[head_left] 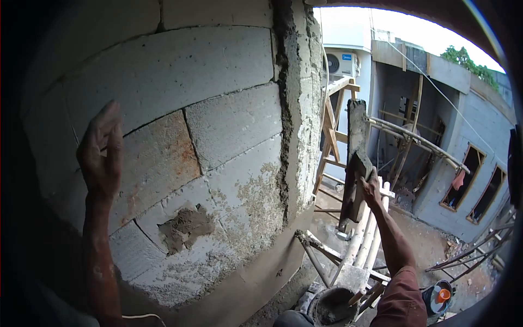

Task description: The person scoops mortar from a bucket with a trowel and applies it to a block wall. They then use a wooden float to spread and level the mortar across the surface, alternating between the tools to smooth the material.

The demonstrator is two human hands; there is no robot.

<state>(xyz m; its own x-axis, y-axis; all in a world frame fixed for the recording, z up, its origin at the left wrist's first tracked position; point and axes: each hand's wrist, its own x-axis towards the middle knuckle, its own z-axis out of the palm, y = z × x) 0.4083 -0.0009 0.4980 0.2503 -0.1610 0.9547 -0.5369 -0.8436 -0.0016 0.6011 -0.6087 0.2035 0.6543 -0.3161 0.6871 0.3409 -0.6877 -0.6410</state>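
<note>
My left hand [102, 150] is raised at the left in front of the block wall [234, 128]. Its fingers point up with the thumb apart, and nothing is in it. On the right, my right hand [371, 188] grips a long, mortar-caked plastering float [357, 133], held upright beyond the wall's edge. A patch of wet mortar [188, 228] sticks to the lower blocks. Rough, thin mortar covers the area around it, and smooth grey plaster [239, 280] runs along the bottom. A bucket [327, 308] with mortar inside stands low in front of me.
Pale scaffold poles [362, 245] run below my right arm. A wooden frame [332, 122] rises past the wall corner. At lower right is a dark bucket [433, 305] holding an orange scoop [443, 295]. Across the yard stands a grey building [463, 169] with bamboo poles [419, 139] before it.
</note>
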